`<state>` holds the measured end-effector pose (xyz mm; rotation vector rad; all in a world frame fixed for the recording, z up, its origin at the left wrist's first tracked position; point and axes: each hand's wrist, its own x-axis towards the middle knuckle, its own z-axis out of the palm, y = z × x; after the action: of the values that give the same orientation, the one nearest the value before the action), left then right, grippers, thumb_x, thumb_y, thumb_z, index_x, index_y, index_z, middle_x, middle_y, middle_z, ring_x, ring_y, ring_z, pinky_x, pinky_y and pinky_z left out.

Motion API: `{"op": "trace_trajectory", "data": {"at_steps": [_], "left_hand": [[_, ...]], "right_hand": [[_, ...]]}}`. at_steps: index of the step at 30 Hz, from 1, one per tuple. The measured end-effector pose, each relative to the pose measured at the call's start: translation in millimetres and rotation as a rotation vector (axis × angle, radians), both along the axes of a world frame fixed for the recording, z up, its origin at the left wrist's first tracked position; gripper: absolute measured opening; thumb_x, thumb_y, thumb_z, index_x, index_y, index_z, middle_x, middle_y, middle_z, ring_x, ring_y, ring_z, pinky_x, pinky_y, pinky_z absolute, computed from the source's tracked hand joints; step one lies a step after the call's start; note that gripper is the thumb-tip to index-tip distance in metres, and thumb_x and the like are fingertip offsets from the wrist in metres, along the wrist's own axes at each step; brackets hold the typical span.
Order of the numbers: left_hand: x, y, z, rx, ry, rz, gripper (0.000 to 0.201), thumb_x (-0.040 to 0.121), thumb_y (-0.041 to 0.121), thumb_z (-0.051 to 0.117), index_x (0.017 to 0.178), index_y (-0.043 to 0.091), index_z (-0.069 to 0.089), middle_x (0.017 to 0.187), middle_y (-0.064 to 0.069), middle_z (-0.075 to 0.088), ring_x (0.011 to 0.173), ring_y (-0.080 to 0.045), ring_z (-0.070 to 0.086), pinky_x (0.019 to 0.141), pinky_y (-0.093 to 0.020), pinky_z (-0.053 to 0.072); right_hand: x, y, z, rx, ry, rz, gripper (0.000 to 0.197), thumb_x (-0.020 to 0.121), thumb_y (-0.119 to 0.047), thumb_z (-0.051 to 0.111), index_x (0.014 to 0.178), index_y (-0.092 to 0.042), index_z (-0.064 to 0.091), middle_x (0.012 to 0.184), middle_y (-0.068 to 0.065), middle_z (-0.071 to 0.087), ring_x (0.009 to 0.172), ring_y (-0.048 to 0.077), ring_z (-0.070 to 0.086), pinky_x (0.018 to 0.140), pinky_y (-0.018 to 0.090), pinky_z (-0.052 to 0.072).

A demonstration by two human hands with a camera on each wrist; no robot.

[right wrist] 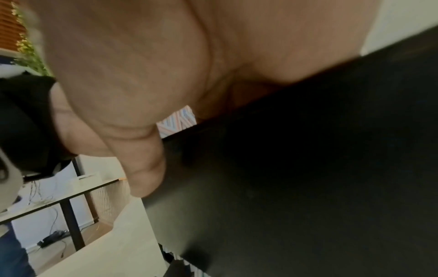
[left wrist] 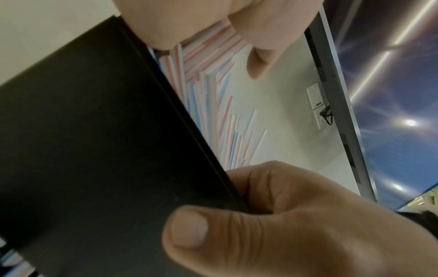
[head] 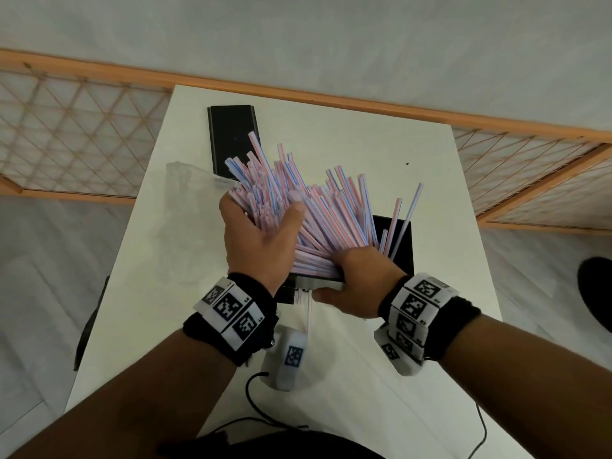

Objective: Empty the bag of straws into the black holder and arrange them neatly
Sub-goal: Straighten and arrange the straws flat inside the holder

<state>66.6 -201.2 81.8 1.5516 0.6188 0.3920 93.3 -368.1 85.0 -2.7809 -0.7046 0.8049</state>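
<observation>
A big bunch of pink, blue and white striped straws [head: 331,207] fans up out of the black holder [head: 404,250] in the middle of the white table. My left hand [head: 265,220] grips the left part of the bunch, fingers and thumb curled round it. My right hand [head: 354,286] grips the holder's near wall, thumb outside and fingers tucked in among the straw ends. The left wrist view shows the holder's wall [left wrist: 94,150], the straws [left wrist: 208,93] and the right thumb [left wrist: 189,230] on it. In the right wrist view my thumb [right wrist: 147,174] presses the black wall [right wrist: 308,168].
A flat black lid [head: 231,137] lies at the table's far left. The empty clear bag [head: 185,183] lies beside it. Two stray straws [head: 309,309] stick out on the table under the holder's near edge. Wooden lattice screens [head: 66,134] stand beyond the table.
</observation>
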Motion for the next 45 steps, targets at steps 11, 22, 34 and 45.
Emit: {"op": "trace_trajectory", "data": {"at_steps": [11, 22, 34, 45], "left_hand": [[-6, 4, -3, -0.048, -0.161, -0.048, 0.063, 0.086, 0.03, 0.069, 0.131, -0.002, 0.041, 0.114, 0.009, 0.062, 0.094, 0.006, 0.067, 0.08, -0.013, 0.052], [-9, 4, -2, -0.074, -0.178, -0.073, 0.079, 0.076, 0.05, 0.072, 0.132, 0.004, 0.04, 0.116, 0.009, 0.064, 0.1, -0.006, 0.07, 0.085, -0.026, 0.057], [-8, 1, 10, -0.04, -0.11, -0.06, 0.086, 0.064, 0.038, 0.091, 0.13, 0.016, 0.041, 0.122, 0.009, 0.062, 0.106, -0.004, 0.069, 0.091, -0.038, 0.06], [-7, 6, 3, 0.052, 0.035, -0.064, 0.092, 0.06, 0.018, 0.097, 0.133, 0.024, 0.041, 0.112, 0.029, 0.054, 0.102, 0.011, 0.063, 0.092, -0.024, 0.057]], "right_hand": [[8, 8, 1, -0.037, 0.139, -0.085, 0.055, 0.074, -0.066, 0.071, 0.104, -0.021, 0.061, 0.09, -0.001, 0.065, 0.081, 0.019, 0.062, 0.072, 0.033, 0.054], [34, 41, -3, -0.073, 0.417, -0.13, 0.069, 0.064, -0.053, 0.086, 0.116, -0.018, 0.059, 0.103, -0.002, 0.066, 0.087, 0.013, 0.066, 0.073, 0.029, 0.056], [24, 43, 7, 0.125, 0.115, -0.037, 0.063, 0.062, -0.062, 0.081, 0.101, -0.02, 0.055, 0.082, -0.01, 0.059, 0.075, 0.012, 0.059, 0.075, 0.034, 0.052], [-3, 7, 27, 0.421, -0.191, -0.034, 0.041, 0.077, -0.051, 0.075, 0.101, -0.02, 0.063, 0.083, -0.006, 0.062, 0.074, 0.015, 0.057, 0.066, 0.027, 0.043]]}}
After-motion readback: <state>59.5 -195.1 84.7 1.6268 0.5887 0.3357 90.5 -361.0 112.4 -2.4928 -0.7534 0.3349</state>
